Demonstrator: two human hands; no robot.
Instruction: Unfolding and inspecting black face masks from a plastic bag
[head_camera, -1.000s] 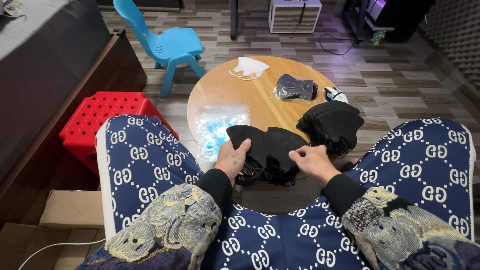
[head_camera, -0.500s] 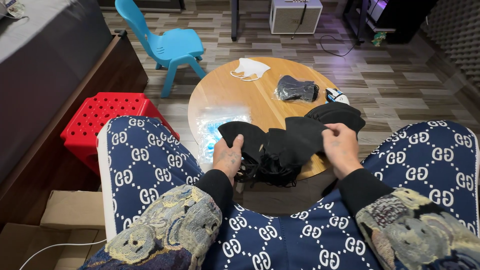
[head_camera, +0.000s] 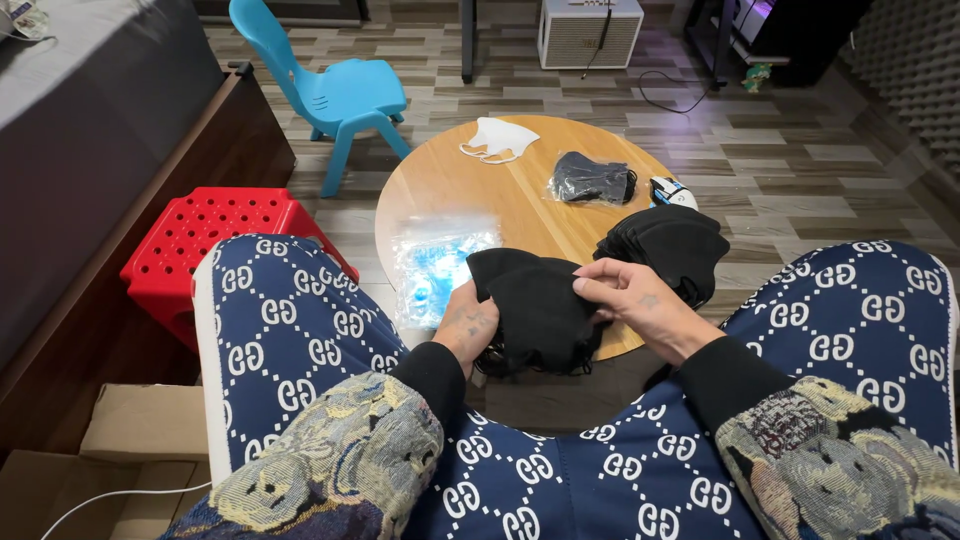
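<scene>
Both hands are working a black face mask (head_camera: 537, 315) at the near edge of the round wooden counter (head_camera: 470, 185), over the gap between the knees. The left hand (head_camera: 465, 328) is gripping the mask's lower left edge, fingers closed on the fabric. The right hand (head_camera: 630, 300) is pinching the upper right edge, thumb and fingers (head_camera: 590, 288) clamped together on it. The two grips are pulling the mask flat between them, probably to keep it spread for handling.

The stack of black masks (head_camera: 665, 245) is sitting just right of the held one, within easy reach of the right hand. The clear bag with blue contents (head_camera: 435, 265) is lying just left of it, beside the left hand. Farther back on the counter: a sealed pack of dark masks (head_camera: 592, 178), a white mask (head_camera: 497, 138), and a small white object (head_camera: 672, 192) partly tucked behind the stack, possibly a tape dispenser, hard to tell.

Hidden: the left fingertips are under the fabric, the mask's ear loops are dangling dark against dark, and I can't tell whether it's one mask or several layered. The cardboard box (head_camera: 110, 450) at lower left is being cut off by the frame.
</scene>
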